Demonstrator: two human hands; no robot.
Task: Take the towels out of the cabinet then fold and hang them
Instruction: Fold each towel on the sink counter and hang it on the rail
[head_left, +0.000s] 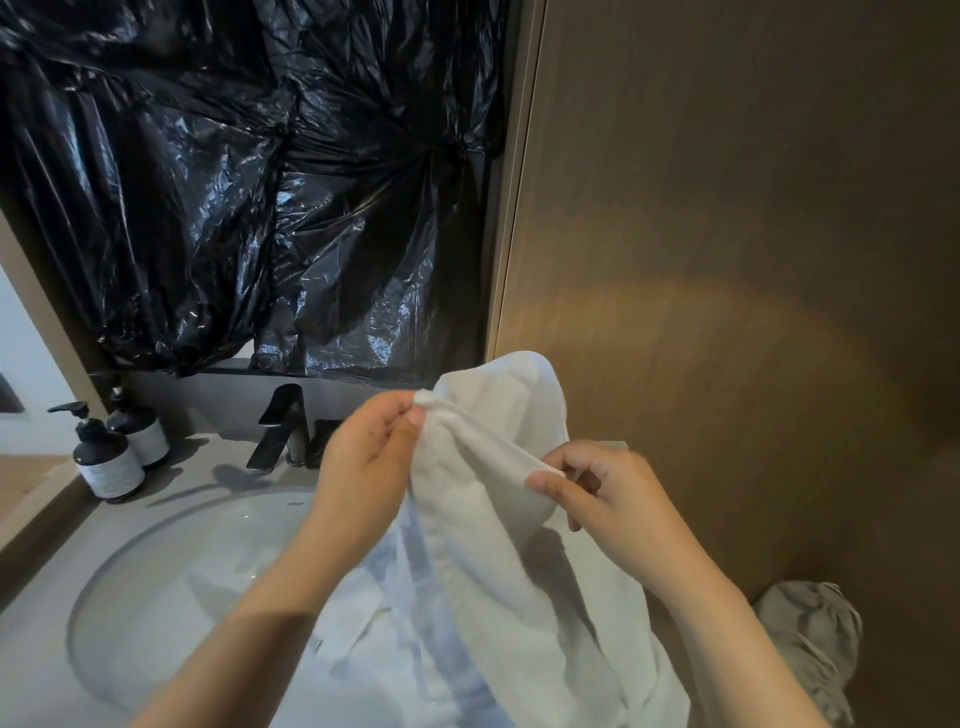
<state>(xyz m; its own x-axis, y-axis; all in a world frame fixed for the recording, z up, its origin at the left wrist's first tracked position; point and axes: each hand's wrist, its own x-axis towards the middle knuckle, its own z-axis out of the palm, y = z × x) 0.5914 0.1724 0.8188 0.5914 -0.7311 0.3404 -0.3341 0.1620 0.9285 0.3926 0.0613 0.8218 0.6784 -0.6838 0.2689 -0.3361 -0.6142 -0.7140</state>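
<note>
Holding up one white towel (493, 561) above the right side of the sink (171, 519), toward the right edge of the table (36, 644). Pinching a bunched top corner between thumb and fingertips of the left hand (366, 457), the higher of the two hands. Gripping the top hem a little further along with the right hand (602, 493), thumb against forefinger, other fingers curled. Between the two grips, a short slack span sloping down to the right, with a loose fold rising behind it against the brown wood panel (727, 260). Long axis of the towel near vertical: top at the hands, body hanging down toward the near edge of the table and out of view at the bottom. Cannot tell whether the white cloth lying in the basin belongs to this towel or to a second. At the far left corner of the table, two dark pump bottles (106, 462) with pale labels, just beside each other. At the far edge behind the sink, one black faucet (283, 423). Above, crumpled black plastic sheeting (234, 182). Low on the right, beside the panel, one grey bundle of cloth (810, 639).
</note>
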